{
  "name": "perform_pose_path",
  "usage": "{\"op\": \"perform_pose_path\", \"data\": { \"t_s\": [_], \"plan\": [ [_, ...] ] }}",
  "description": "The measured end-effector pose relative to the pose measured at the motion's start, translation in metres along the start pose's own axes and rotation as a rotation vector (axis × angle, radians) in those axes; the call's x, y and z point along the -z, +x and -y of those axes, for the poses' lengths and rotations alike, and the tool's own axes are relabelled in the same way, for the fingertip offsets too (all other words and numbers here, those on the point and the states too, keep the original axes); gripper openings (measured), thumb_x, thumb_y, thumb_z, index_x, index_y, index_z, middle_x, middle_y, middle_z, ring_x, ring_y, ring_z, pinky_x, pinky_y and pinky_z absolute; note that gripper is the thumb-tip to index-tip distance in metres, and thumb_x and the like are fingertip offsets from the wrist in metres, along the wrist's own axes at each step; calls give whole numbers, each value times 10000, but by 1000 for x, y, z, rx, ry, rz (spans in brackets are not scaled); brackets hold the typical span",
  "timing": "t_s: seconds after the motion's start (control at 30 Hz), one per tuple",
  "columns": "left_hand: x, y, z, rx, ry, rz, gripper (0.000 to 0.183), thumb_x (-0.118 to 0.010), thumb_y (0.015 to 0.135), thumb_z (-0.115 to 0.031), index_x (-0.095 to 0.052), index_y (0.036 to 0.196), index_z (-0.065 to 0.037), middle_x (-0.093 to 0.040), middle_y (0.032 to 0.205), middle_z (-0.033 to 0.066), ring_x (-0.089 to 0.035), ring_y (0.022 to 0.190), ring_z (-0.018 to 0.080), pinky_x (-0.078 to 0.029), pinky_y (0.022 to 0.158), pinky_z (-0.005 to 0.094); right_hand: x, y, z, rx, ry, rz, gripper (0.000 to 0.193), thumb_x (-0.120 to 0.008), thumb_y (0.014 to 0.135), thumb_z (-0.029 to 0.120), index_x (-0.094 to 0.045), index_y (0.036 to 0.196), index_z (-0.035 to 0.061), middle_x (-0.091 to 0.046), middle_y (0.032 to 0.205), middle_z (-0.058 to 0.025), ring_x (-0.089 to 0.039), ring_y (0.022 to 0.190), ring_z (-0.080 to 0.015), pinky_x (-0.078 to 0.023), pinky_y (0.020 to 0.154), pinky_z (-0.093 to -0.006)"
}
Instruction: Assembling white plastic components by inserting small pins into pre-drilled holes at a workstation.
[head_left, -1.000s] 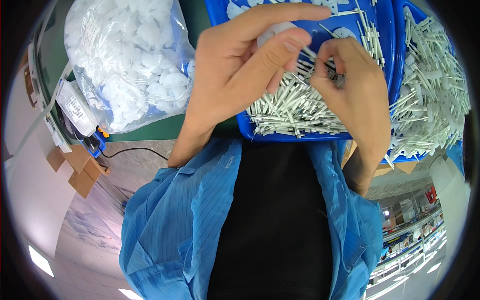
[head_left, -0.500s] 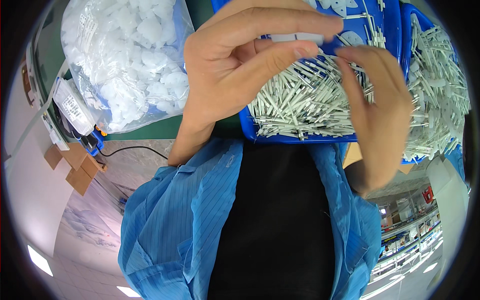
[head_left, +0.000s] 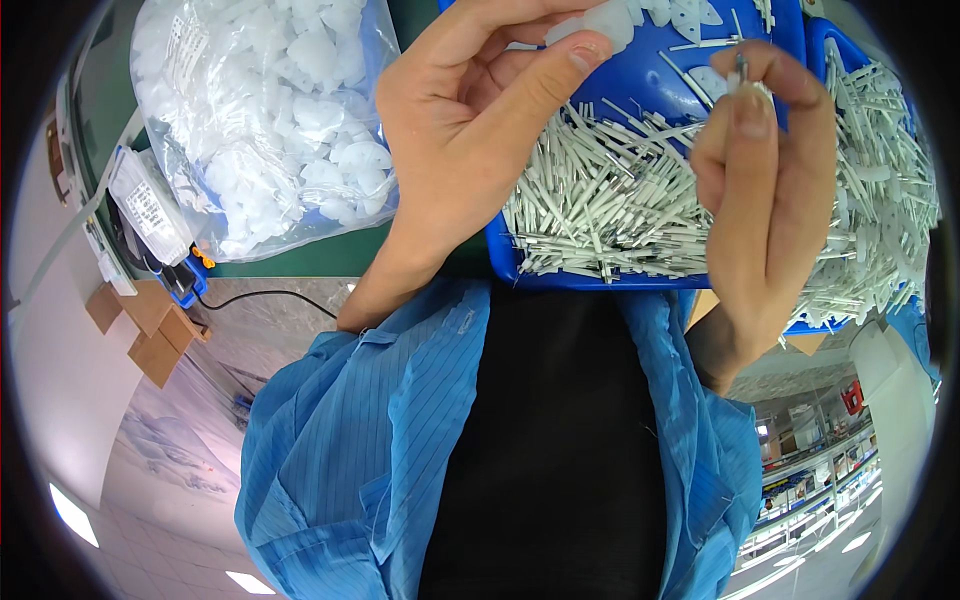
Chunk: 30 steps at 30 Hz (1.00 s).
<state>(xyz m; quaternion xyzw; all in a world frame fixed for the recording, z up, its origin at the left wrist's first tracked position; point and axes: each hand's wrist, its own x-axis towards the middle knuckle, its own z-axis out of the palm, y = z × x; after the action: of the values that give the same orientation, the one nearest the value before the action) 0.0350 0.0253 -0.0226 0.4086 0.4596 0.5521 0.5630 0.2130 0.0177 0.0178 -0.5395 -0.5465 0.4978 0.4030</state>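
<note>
My left hand [head_left: 455, 135] is closed in a pinch on a thin, translucent white plastic piece [head_left: 614, 24] with a rounded edge, above the far left part of a blue tray [head_left: 605, 285]. My right hand [head_left: 765, 190], over the tray's right side, pinches a small thin rod [head_left: 741, 66] with a metallic tip between thumb and forefinger. Most of that rod is hidden by the fingers. Beneath and between the hands lies a heap of thin white rods [head_left: 600, 200], some with metal ends. Flat white pieces with holes [head_left: 687, 14] lie toward the tray's far end.
A clear bag [head_left: 290, 120] full of translucent white pieces rests on the green table [head_left: 300, 264] at the left. Beside it are a white labelled packet [head_left: 150, 207] and a black cable [head_left: 270, 298]. Another blue bin at the right holds more white rods [head_left: 875, 190].
The white piece in my left hand has moved up and now shows its flat face. My right hand, blurred with fingers parted before, has risen and now pinches a thin rod.
</note>
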Motion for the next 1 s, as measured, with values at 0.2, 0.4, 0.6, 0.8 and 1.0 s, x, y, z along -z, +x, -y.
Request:
{"op": "perform_pose_path", "data": {
  "t_s": [0.2, 0.4, 0.6, 0.8, 1.0],
  "plan": [
    [2, -3, -1, 19, -140, 23, 228, -641, 864, 80, -586, 1085, 90, -611, 1151, 209, -670, 954, 210, -549, 858, 305, -26, -16, 9, 56, -267, 31, 205, -481, 1001, 87, -530, 1190, 25, -645, 846, -33, -445, 595, -47, -388, 561, -203],
    [7, 1, 2, -147, -154, 134, 218, -611, 866, 80, -585, 1079, 37, -647, 1041, 190, -683, 952, 330, -569, 853, 399, -29, -13, 11, 185, -474, -21, 165, -524, 983, 81, -594, 1123, 32, -675, 855, -67, -550, 617, -101, -442, 578, -230],
    [13, 1, 4, -120, -164, 225, 236, -599, 867, 81, -570, 1098, 43, -639, 1071, 202, -678, 968, 344, -570, 864, 433, -22, -14, 13, 167, -418, 50, 134, -525, 974, 63, -608, 1069, 18, -683, 830, -51, -516, 564, -75, -400, 531, -204],
    [9, -3, 3, -78, -162, 203, 225, -597, 870, 76, -563, 1093, 63, -635, 1081, 223, -685, 948, 324, -582, 837, 394, -14, -11, 16, 43, -270, 37, 123, -523, 969, 58, -630, 943, 4, -655, 778, -9, -434, 570, -10, -337, 500, -185],
    [14, -2, 8, -213, -20, 241, 260, -613, 848, 103, -553, 1099, 71, -617, 1093, 223, -687, 910, 272, -582, 807, 351, -23, -13, 19, 165, -321, -26, 111, -536, 969, 73, -610, 924, 5, -622, 727, -11, -453, 580, -20, -348, 510, -188]
  ]
}}
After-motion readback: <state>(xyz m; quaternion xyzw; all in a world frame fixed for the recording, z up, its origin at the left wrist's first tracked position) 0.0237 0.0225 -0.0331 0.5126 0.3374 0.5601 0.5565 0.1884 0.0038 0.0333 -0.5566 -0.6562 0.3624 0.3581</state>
